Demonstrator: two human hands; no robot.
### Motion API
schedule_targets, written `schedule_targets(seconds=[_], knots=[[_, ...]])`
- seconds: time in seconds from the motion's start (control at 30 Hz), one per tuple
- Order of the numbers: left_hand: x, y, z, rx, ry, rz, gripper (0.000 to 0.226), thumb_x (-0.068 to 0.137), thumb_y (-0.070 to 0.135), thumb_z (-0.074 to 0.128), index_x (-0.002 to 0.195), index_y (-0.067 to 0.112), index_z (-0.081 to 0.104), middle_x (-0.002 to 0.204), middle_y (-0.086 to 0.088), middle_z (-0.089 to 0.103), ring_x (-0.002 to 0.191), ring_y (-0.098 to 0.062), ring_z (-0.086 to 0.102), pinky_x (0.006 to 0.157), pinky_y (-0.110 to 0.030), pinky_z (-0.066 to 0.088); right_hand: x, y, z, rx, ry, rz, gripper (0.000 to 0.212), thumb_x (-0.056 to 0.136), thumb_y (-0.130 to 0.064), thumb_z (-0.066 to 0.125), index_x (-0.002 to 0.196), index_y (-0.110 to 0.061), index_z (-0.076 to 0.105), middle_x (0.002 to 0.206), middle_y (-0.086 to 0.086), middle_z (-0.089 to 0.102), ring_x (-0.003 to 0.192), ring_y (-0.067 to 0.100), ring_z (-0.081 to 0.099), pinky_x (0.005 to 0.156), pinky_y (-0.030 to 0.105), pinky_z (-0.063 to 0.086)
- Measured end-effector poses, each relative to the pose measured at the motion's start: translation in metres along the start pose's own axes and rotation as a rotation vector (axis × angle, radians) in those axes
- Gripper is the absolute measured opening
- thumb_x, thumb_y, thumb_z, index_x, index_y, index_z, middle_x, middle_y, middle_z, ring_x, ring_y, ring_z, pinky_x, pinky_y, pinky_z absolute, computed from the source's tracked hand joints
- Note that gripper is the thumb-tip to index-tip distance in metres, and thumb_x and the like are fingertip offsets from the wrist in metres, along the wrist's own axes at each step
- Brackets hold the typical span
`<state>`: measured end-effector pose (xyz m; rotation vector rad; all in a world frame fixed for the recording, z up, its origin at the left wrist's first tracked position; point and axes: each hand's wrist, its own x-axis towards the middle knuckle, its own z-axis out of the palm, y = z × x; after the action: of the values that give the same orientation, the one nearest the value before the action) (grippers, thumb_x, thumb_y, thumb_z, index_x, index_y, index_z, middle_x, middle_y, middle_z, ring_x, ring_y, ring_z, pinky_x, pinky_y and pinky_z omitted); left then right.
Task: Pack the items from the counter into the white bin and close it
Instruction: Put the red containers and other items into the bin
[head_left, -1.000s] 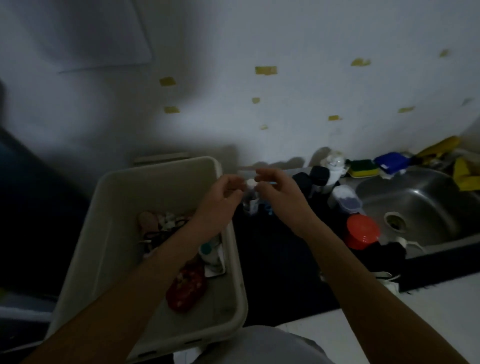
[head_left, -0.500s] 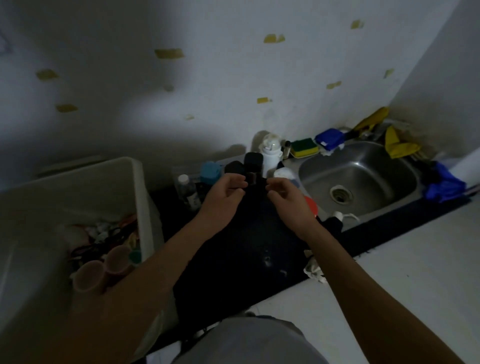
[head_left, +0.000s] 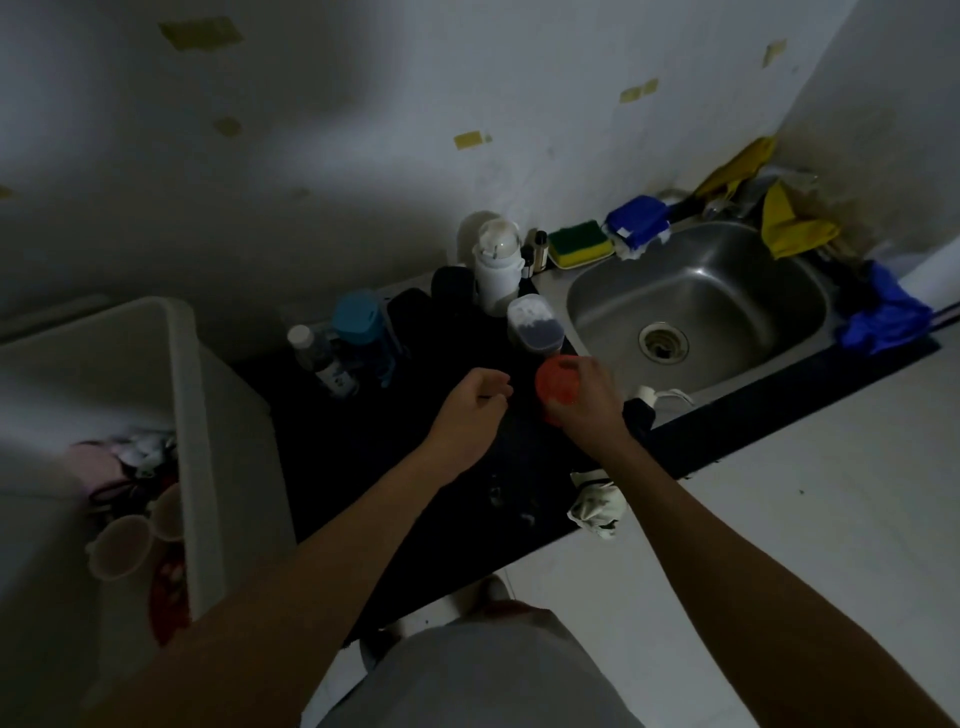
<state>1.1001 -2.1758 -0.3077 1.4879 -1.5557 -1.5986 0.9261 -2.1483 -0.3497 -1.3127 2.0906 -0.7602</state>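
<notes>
White bin (head_left: 184, 415): stands open at the left end of the dark worktop (head_left: 363, 467), already holding cups and small things; no lid shows in this view.
Sink (head_left: 696, 301): steel basin at the right end, with a green and yellow sponge (head_left: 579, 243) behind it and yellow and blue cloths around its far rim.
Row along the wall: a white bottle with a clear domed cap (head_left: 496, 265), a blue-lidded bottle (head_left: 358, 325), a small clear bottle with a white cap (head_left: 317, 358) and a clear tub with dark contents (head_left: 535, 325), all upright and close together.
Red-lidded jar (head_left: 558, 387): on the worktop just left of the sink, near the front of the row. It looks upright, its long axis vertical and the round red lid facing up; the body is mostly hidden by the fingers.
Right hand (head_left: 587, 402): wrapped around the jar from its right side, fingers curled over the lid's edge.
Left hand (head_left: 470, 410): just left of the jar, apart from it, loosely closed with thumb and forefinger pinched; whether it holds anything is too dark to tell.
Step in hand: lifting the jar to carry it to the bin, as I read it.
Doing it well: grip the body below the lid, lift straight up to clear the tub behind, keep the lid uppermost, and set it in a free spot beside the cups.
</notes>
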Motion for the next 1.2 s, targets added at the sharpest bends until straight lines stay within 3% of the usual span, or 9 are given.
schedule_targets(seconds=[0.13,0.27,0.47,0.63,0.8,0.93,1.2], knots=[[0.000,-0.010,0.010,0.004,-0.024,-0.038,0.025,0.096,0.005,0.046,0.113,0.020,0.056,0.111,0.005,0.063,0.103,-0.014,0.059,0.083,-0.021,0.043,0.017,0.013,0.008,-0.144,-0.111,0.046,0.070,0.068,-0.027,0.076,0.131,-0.021,0.046,0.146,0.005,0.032,0.136,0.030,0.027,0.112,0.048,0.023],[0.001,-0.014,0.012,0.026,-0.031,-0.051,0.022,0.097,0.004,0.045,0.111,0.018,0.055,0.113,0.000,0.062,0.101,-0.013,0.058,0.078,-0.019,0.044,0.023,0.025,0.018,-0.287,-0.217,0.055,0.076,0.068,-0.032,0.077,0.130,-0.009,0.040,0.151,0.011,0.016,0.139,0.035,0.018,0.113,0.052,0.024],[0.002,-0.017,0.003,0.068,-0.036,-0.067,0.020,0.097,0.006,0.047,0.110,0.019,0.056,0.115,-0.002,0.063,0.104,-0.016,0.059,0.090,-0.028,0.046,0.030,0.029,0.019,-0.300,-0.182,0.044,0.081,0.067,-0.033,0.082,0.131,-0.010,0.038,0.145,0.011,0.017,0.134,0.037,0.025,0.107,0.052,0.035],[0.000,-0.020,-0.006,0.099,-0.038,-0.058,0.018,0.099,0.010,0.048,0.113,0.017,0.056,0.114,-0.002,0.062,0.103,-0.018,0.059,0.090,-0.029,0.047,0.024,0.038,0.024,-0.306,-0.092,0.010,0.086,0.061,-0.038,0.079,0.130,-0.008,0.039,0.140,0.011,0.023,0.126,0.038,0.030,0.100,0.051,0.042],[-0.002,-0.021,-0.010,0.034,-0.022,-0.126,0.015,0.101,0.023,0.045,0.109,0.020,0.057,0.114,-0.006,0.064,0.096,-0.015,0.059,0.080,-0.026,0.048,-0.006,0.026,0.037,-0.164,0.005,-0.036,0.075,0.059,-0.045,0.079,0.115,-0.012,0.042,0.131,0.007,0.028,0.119,0.035,0.033,0.095,0.047,0.040],[-0.007,-0.016,-0.018,-0.073,-0.011,-0.209,0.016,0.101,0.037,0.043,0.101,0.028,0.056,0.108,0.002,0.063,0.095,-0.011,0.060,0.082,-0.029,0.050,-0.033,-0.003,0.042,-0.001,0.070,-0.171,0.062,0.059,-0.043,0.082,0.099,-0.024,0.039,0.127,-0.001,0.028,0.116,0.023,0.031,0.091,0.038,0.043],[-0.043,-0.001,-0.075,-0.284,0.046,-0.224,0.039,0.095,0.053,0.050,0.127,0.030,0.048,0.119,0.005,0.059,0.108,-0.018,0.060,0.082,-0.032,0.051,-0.060,-0.085,0.034,0.092,0.048,-0.497,0.056,0.063,-0.038,0.083,0.098,-0.021,0.044,0.131,0.000,0.032,0.123,0.019,0.033,0.096,0.035,0.043]])
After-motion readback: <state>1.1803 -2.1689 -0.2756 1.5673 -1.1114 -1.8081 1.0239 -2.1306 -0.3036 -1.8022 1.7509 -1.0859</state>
